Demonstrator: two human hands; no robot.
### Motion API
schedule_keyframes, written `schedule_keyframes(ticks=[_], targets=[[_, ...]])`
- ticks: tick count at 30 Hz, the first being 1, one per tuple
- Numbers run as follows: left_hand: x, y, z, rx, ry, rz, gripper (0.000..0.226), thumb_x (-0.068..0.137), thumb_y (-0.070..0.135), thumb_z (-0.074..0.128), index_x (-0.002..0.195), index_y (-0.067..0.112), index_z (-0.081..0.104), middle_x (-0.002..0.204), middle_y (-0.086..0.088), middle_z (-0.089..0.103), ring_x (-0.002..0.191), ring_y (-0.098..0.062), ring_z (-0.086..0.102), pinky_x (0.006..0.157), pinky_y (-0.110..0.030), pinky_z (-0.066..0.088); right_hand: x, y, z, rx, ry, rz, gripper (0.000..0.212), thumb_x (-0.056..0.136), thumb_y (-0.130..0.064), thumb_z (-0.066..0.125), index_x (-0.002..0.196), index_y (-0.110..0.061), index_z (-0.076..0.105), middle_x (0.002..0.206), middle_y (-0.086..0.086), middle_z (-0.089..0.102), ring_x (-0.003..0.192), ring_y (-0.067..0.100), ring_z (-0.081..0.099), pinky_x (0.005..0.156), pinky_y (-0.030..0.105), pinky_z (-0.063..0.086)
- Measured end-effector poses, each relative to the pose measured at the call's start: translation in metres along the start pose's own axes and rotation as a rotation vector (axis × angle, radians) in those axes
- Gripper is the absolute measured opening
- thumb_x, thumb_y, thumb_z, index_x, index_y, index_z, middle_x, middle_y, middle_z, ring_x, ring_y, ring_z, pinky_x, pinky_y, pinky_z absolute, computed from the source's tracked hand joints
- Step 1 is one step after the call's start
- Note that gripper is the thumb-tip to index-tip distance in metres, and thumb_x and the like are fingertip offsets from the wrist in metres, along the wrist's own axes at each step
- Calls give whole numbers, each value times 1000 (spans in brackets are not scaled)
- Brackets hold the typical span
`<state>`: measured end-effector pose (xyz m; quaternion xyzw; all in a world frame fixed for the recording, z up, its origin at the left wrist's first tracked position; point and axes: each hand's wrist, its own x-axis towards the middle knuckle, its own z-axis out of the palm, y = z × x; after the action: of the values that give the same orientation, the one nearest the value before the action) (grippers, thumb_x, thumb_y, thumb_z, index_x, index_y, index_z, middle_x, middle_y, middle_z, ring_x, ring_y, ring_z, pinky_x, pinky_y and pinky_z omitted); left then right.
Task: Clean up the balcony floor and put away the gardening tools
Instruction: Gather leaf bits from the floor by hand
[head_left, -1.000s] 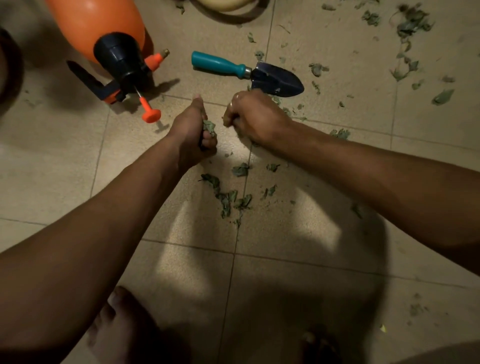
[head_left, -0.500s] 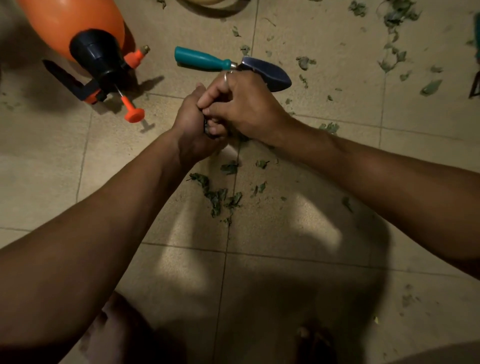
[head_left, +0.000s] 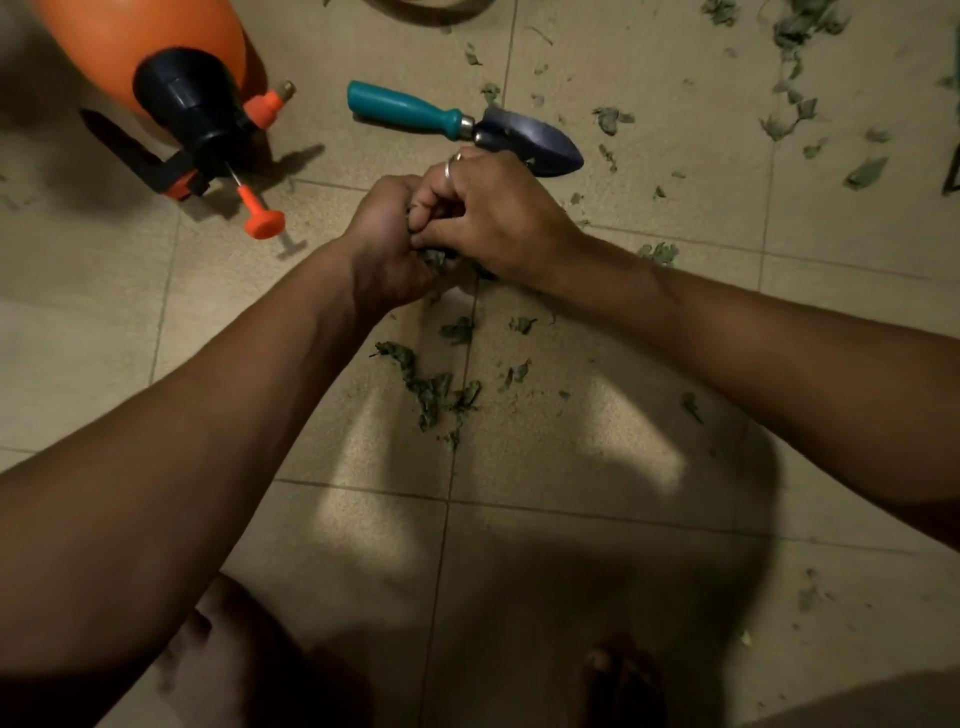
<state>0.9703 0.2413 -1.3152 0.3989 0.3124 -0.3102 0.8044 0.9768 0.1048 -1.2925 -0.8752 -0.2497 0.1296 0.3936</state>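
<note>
My left hand (head_left: 387, 247) is curled into a fist round a bunch of dry green leaves (head_left: 434, 257) just above the tiled floor. My right hand (head_left: 498, 213), with a ring on one finger, meets it from the right, and its curled fingers pinch leaves into the left fist. A small pile of leaf scraps (head_left: 431, 392) lies on the floor below both hands. A trowel (head_left: 457, 124) with a teal handle and dark blade lies just beyond my right hand. An orange pressure sprayer (head_left: 171, 78) lies on its side at the upper left.
More leaf scraps (head_left: 795, 109) are scattered over the tiles at the upper right and a few at the lower right (head_left: 808, 597). My bare feet (head_left: 623, 675) show at the bottom edge. A dark tool part (head_left: 953, 171) pokes in at the right edge.
My right hand came from the floor to my left fist and now pushes leaves into it. The left hand has stayed closed on its leaves.
</note>
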Motion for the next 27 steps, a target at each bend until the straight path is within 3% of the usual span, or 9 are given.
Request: schedule_keyframes(ticks=[3,6,10,13,15,18,22,24,27], targets=[[3,3,-4,32,53,-8,29,98,21,38,85,12,62,76,-7,57,69,-19,59,63,-30,49,1,3,-3,-86,-31,-48,13,86,-31,73,96,-25,79,90,-12,62,89,6,52,76,15,38],[4,6,-8,-96,82,-22,31,100,19,37,89,9,65,85,-10,64,77,-22,66,72,-30,57,2,3,-5,-66,-31,-142,18,88,-33,68,94,-21,80,101,-5,69,100,9,59,92,25,45],[2,9,-19,-117,138,-44,30,97,20,42,119,11,59,100,-8,61,79,-19,63,66,-29,56,0,3,-8,-17,165,-158,15,87,-22,68,85,-10,75,106,4,62,105,17,56,94,37,48],[1,9,-24,-133,137,-39,16,95,19,44,105,16,57,85,-4,60,71,-16,59,72,-27,50,-9,-5,-4,12,285,-221,8,80,-10,71,87,-6,68,102,9,57,101,23,54,93,39,47],[-2,11,-27,-157,120,-41,9,93,19,47,92,19,56,76,-2,57,67,-16,57,70,-26,48,-24,-8,6,-56,191,-293,17,82,-16,75,93,-9,66,104,9,57,103,22,52,93,35,44],[-4,16,-34,-197,105,-57,20,94,16,43,76,19,50,67,2,50,55,-10,45,57,-13,37,-49,-4,32,-173,-178,-354,53,82,-46,77,123,-15,64,130,11,54,120,16,42,98,29,38],[-4,16,-40,-107,100,-47,41,104,35,47,66,23,45,59,10,35,45,-2,27,34,-15,22,-62,3,62,-442,-569,-390,100,74,-78,65,156,-33,31,165,7,22,149,29,19,115,44,25],[-4,15,-40,-120,93,-46,46,103,53,47,68,23,46,59,11,32,44,-1,27,32,-15,21,-64,1,70,-579,-585,-430,97,74,-79,63,155,-35,35,167,7,18,151,30,17,116,46,24],[-5,14,-37,-136,125,-47,47,100,59,47,70,23,45,61,11,34,43,0,30,32,-13,25,-66,-2,80,-602,-536,-459,70,78,-63,71,138,-27,60,157,10,37,141,28,30,108,42,39]])
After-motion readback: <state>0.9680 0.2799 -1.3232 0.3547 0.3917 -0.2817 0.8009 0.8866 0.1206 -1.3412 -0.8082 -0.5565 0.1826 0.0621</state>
